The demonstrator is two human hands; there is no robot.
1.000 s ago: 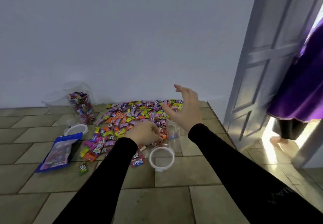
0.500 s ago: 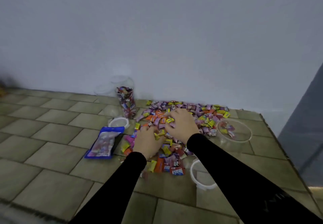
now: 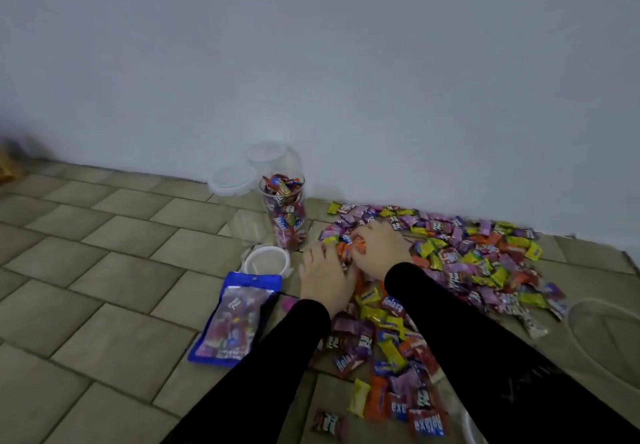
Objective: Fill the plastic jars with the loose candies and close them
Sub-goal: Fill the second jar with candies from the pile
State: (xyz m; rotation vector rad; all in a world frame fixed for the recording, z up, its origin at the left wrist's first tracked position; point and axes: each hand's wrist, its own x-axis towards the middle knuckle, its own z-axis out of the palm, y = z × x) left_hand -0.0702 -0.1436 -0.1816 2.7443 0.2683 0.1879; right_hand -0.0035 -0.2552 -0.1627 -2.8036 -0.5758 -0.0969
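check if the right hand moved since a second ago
Yes. The right hand was raised above the candies; now it has dropped onto the pile, nearer the filled jar.

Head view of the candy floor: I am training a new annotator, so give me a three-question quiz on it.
1. True or false: the jar of candies standing near the wall has its lid on.
2. What are the left hand and right hand doing? A) screwing on a lid B) gathering candies from the candy pile C) lifting the blue packet
3. Fill in: the white lid lies on the floor between the filled jar and the ____ packet.

Key: 1 false, its mouth is open. 2 B, both hands are down on the pile with wrappers bunched between them. 3 blue.
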